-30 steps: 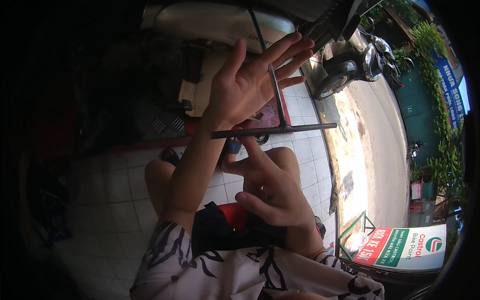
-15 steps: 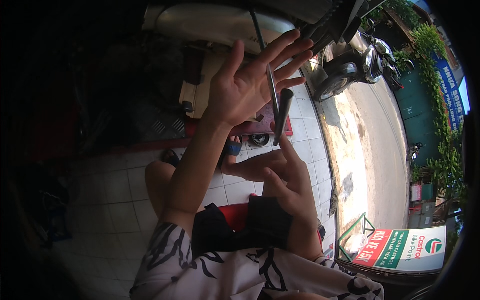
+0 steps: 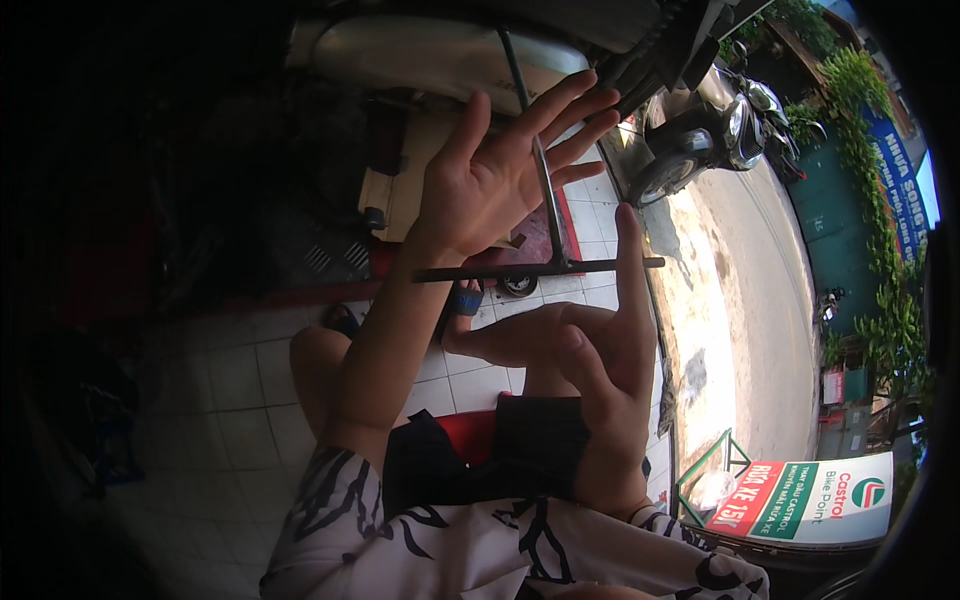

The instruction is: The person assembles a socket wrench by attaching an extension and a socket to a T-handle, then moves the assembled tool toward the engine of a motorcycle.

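Note:
A dark metal T-handle wrench (image 3: 552, 205) slants down toward me from the silver-grey metal housing at the top. Its crossbar (image 3: 500, 271) lies sideways, passing above my left forearm. My left hand (image 3: 500, 170) is open, palm showing and fingers spread, with the wrench's shaft crossing at the fingers. Below the bar's right end, my right hand (image 3: 610, 375) has its index finger stretched up against the bar and its thumb raised apart. The other right fingers are partly hidden and look bent. Neither hand wraps around the wrench.
The silver-grey housing (image 3: 430, 50) fills the top. Cardboard (image 3: 378, 195) rests on a low red platform (image 3: 565, 235) over white floor tiles (image 3: 240, 380). A parked motorbike (image 3: 735, 130) stands by the road at right, and a signboard (image 3: 800, 500) at lower right.
The crossbar has swung from pointing mostly toward me to lying sideways. My right hand has shifted slightly right, its index finger now reaching higher. My left hand has barely moved.

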